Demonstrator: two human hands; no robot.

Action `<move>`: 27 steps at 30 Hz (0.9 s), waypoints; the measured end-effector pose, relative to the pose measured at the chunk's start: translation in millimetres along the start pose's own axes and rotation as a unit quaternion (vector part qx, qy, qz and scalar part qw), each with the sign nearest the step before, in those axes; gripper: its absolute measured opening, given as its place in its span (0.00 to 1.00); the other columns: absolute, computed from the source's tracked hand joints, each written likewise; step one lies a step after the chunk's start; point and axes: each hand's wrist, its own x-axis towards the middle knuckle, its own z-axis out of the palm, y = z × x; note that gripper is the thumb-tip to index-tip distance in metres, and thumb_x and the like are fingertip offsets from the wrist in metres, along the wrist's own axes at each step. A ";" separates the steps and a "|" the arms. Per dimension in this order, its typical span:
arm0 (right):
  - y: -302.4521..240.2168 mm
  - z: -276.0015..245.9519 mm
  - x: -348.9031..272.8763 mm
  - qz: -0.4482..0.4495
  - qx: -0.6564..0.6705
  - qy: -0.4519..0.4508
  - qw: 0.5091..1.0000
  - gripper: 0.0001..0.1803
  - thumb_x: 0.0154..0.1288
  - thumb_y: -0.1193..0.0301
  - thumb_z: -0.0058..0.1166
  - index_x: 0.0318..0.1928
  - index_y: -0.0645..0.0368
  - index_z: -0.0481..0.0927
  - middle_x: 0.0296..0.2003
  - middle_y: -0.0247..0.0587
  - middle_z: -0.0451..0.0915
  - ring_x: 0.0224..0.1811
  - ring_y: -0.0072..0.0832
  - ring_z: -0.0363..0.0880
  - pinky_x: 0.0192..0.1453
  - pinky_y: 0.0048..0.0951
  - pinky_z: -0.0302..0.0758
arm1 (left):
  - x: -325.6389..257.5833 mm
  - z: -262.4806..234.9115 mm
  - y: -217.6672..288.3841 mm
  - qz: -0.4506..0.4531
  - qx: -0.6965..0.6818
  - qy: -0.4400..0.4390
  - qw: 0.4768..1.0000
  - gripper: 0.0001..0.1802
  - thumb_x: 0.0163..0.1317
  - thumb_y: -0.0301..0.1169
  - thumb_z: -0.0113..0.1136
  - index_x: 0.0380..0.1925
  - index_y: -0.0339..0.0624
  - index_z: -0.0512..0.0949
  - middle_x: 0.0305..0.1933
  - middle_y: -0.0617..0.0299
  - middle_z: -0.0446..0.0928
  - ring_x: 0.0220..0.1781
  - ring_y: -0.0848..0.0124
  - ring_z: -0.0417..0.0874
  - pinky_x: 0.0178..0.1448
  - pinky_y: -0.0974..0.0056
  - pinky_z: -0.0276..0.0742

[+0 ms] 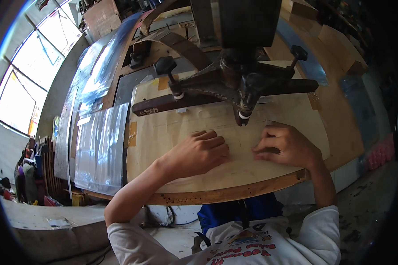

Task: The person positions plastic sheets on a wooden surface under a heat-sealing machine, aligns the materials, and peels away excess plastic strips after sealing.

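Note:
My left hand (205, 152) is closed, its fingers curled down over a pale, tape-edged board (163, 132) on the worktable. What its fingertips hold, if anything, is hidden. My right hand (287, 143) is bent in a loose pinch a short way to the right, thumb and forefinger close together low over the board. Anything thin or clear between them is too faint to make out. Just beyond both hands hangs a dark metal press head (241, 84) with a long bar (181, 102) across the board and black knobs (165, 65) on its arms.
Clear plastic sheets (101, 148) lie stacked at the left, with more glossy sheets (102, 77) farther back. Cardboard pieces (340, 48) and a blue clear sheet (305, 53) are at the right. The table's curved wooden edge (234, 191) runs in front of me.

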 end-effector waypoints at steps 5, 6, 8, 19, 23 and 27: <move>5.6 0.2 -2.1 -0.007 0.007 -0.008 1.000 0.07 0.62 0.66 0.70 0.38 0.54 0.88 0.35 0.34 0.82 0.43 0.34 0.82 0.49 0.36 0.81 | 4.9 -1.2 -4.9 -0.012 -0.024 0.006 1.000 0.06 0.65 0.33 0.69 0.37 0.46 0.82 0.33 0.63 0.79 0.40 0.61 0.81 0.47 0.58 0.79; 6.6 0.4 -3.1 -0.002 0.009 -0.010 1.000 0.07 0.63 0.67 0.69 0.38 0.54 0.88 0.35 0.34 0.82 0.43 0.34 0.82 0.49 0.36 0.81 | 5.0 0.4 -5.8 -0.013 -0.025 0.006 1.000 0.06 0.65 0.33 0.69 0.37 0.46 0.82 0.33 0.63 0.79 0.40 0.61 0.81 0.47 0.58 0.79; 3.1 -2.3 -1.2 -0.005 0.001 -0.005 1.000 0.06 0.64 0.67 0.68 0.38 0.54 0.88 0.35 0.34 0.81 0.43 0.34 0.82 0.49 0.36 0.81 | 4.9 -3.5 -5.3 0.004 -0.028 0.008 1.000 0.07 0.66 0.34 0.69 0.36 0.46 0.82 0.33 0.63 0.79 0.40 0.61 0.82 0.47 0.58 0.79; -0.9 -5.7 0.9 0.018 0.002 -0.025 1.000 0.07 0.66 0.67 0.66 0.39 0.56 0.87 0.34 0.35 0.80 0.42 0.34 0.81 0.48 0.35 0.80 | -2.4 2.1 -6.4 0.015 0.028 0.031 0.999 0.08 0.67 0.37 0.68 0.35 0.45 0.82 0.34 0.63 0.80 0.39 0.61 0.83 0.46 0.56 0.82; 0.3 -3.0 0.2 0.014 0.000 -0.025 1.000 0.07 0.66 0.67 0.65 0.39 0.57 0.86 0.34 0.36 0.80 0.42 0.34 0.81 0.48 0.36 0.80 | -3.1 1.7 -3.5 0.005 0.034 0.022 0.999 0.07 0.67 0.36 0.67 0.35 0.45 0.82 0.34 0.63 0.80 0.40 0.61 0.84 0.47 0.56 0.83; 0.4 -5.4 -0.4 0.016 -0.001 -0.029 0.999 0.08 0.67 0.66 0.65 0.40 0.58 0.86 0.35 0.37 0.80 0.43 0.35 0.81 0.48 0.37 0.80 | -1.0 1.9 -2.9 0.007 0.041 0.016 0.999 0.07 0.67 0.36 0.67 0.36 0.45 0.83 0.35 0.62 0.81 0.40 0.61 0.84 0.48 0.56 0.83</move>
